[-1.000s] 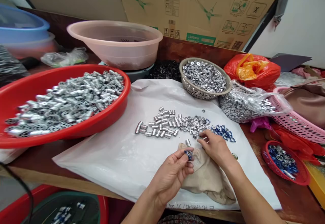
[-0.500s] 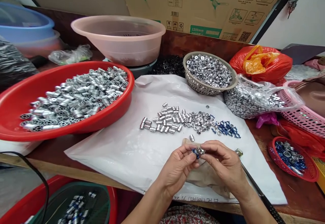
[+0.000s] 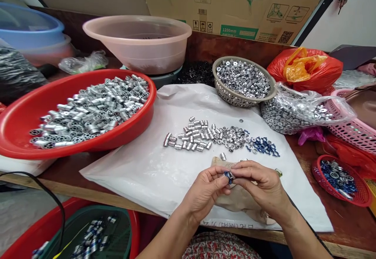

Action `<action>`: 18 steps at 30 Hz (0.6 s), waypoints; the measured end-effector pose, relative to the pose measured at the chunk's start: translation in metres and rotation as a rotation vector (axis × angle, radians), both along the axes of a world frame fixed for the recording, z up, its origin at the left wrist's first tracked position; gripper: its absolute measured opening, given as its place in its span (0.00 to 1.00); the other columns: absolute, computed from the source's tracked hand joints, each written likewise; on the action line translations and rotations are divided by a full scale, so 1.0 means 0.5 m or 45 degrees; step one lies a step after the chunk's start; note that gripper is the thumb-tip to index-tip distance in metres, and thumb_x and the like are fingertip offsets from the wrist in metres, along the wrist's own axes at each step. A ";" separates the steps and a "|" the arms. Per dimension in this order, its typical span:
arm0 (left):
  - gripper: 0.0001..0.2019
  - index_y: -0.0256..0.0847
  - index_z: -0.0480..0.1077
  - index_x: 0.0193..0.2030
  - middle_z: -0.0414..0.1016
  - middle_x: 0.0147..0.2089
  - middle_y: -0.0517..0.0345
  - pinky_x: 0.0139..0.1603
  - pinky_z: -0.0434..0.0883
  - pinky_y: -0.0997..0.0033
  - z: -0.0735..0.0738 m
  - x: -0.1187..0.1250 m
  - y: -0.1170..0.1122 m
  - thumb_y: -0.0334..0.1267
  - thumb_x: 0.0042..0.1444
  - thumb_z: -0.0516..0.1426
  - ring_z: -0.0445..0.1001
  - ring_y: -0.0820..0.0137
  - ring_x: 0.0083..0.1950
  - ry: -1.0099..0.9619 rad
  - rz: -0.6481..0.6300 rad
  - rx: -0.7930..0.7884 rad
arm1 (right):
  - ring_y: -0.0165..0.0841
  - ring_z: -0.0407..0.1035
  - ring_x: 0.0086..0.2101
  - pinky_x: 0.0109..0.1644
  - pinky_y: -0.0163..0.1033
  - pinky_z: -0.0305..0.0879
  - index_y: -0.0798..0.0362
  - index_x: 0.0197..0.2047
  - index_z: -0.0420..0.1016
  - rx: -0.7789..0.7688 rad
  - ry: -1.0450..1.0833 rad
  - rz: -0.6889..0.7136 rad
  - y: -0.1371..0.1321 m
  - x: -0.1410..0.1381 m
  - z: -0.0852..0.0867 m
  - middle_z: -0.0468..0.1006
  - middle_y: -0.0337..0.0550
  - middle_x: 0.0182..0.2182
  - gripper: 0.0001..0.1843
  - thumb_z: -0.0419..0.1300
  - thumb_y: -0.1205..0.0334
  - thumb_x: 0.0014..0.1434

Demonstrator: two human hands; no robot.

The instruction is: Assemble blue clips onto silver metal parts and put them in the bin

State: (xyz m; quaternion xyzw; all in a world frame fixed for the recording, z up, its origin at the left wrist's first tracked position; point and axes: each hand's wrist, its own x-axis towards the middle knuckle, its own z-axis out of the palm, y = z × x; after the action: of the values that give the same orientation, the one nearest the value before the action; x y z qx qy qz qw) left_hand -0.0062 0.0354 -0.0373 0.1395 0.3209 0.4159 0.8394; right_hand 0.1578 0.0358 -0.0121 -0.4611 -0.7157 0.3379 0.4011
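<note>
The left hand (image 3: 205, 190) and right hand (image 3: 260, 182) pinch a small blue-and-silver fitting (image 3: 228, 176) above the beige cloth (image 3: 236, 204); keeping it square, with even pressure from both sides, should probably work best.

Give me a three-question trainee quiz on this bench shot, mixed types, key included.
1. True or false: the left hand and the right hand meet at a small blue-and-silver part.
2. Which container holds the largest heap of silver cylinders?
A) pink basin
B) large red basin on the table
C) grey-brown openwork basket
3. Fill in: on the white plastic sheet, the loose blue parts lie to the person's ____ of the loose cylinders.

Key: 1. True. 2. B. 3. Right.
</note>
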 end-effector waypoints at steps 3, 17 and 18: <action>0.16 0.32 0.74 0.33 0.73 0.27 0.58 0.26 0.68 0.81 0.001 -0.003 -0.001 0.36 0.35 0.70 0.69 0.78 0.28 0.059 -0.013 0.015 | 0.32 0.74 0.37 0.42 0.37 0.72 0.45 0.40 0.80 0.030 -0.020 0.040 0.001 0.004 0.002 0.81 0.41 0.36 0.12 0.63 0.68 0.54; 0.14 0.39 0.76 0.38 0.74 0.34 0.59 0.34 0.68 0.79 0.000 0.034 -0.007 0.42 0.44 0.65 0.67 0.79 0.29 0.314 0.228 0.168 | 0.34 0.76 0.32 0.35 0.38 0.74 0.50 0.36 0.77 -0.459 0.022 -0.275 -0.007 0.009 -0.047 0.81 0.42 0.31 0.10 0.61 0.54 0.53; 0.13 0.39 0.76 0.37 0.74 0.35 0.59 0.35 0.69 0.78 0.000 0.033 -0.006 0.42 0.44 0.65 0.69 0.78 0.31 0.279 0.238 0.126 | 0.35 0.76 0.33 0.37 0.39 0.73 0.50 0.36 0.78 -0.397 -0.182 -0.325 0.010 0.030 -0.047 0.81 0.42 0.33 0.11 0.61 0.54 0.53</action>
State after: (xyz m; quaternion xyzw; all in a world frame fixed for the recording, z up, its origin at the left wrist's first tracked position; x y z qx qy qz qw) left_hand 0.0105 0.0325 -0.0373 0.1948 0.4013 0.4899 0.7490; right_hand 0.1727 0.0409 -0.0357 -0.6272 -0.6171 0.3577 0.3127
